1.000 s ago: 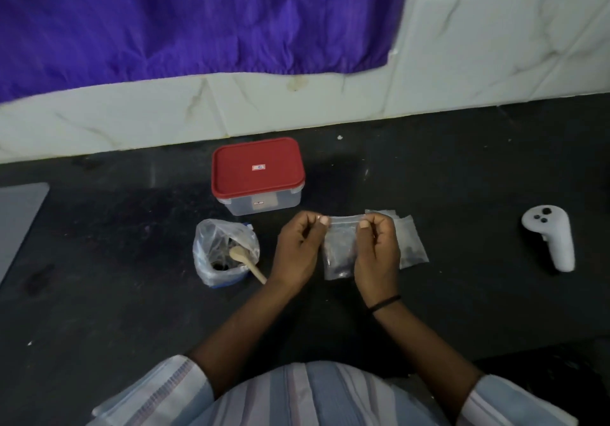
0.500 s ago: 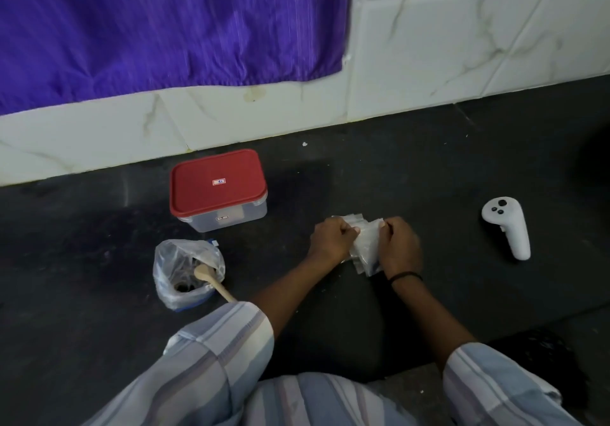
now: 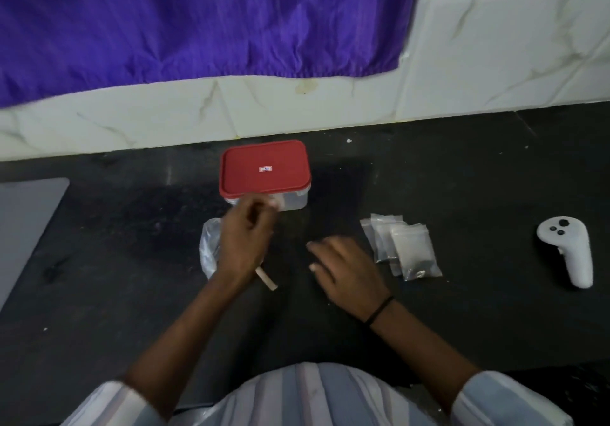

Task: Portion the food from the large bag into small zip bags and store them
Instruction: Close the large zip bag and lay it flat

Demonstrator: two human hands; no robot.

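A pile of small clear zip bags [image 3: 401, 247] lies on the dark counter, right of centre, some with dark food at the bottom. My right hand [image 3: 346, 272] hovers just left of the pile, fingers loose, holding nothing. The large clear plastic bag [image 3: 208, 248] stands left of centre, mostly hidden behind my left hand [image 3: 246, 239]. That hand hangs over it with fingers loosely curled and blurred, reaching toward the clear box with a red lid [image 3: 265, 174]. A wooden spoon handle [image 3: 266, 279] sticks out below my left wrist.
A white handheld controller [image 3: 568, 250] lies at the far right of the counter. A grey flat slab [image 3: 23, 224] sits at the left edge. White marbled tiles and a purple cloth [image 3: 198, 19] rise behind the counter.
Both hands have let go of the zip bag, which now lies on the pile. My left hand moved left over the large bag; my right hand drew back left of the pile.
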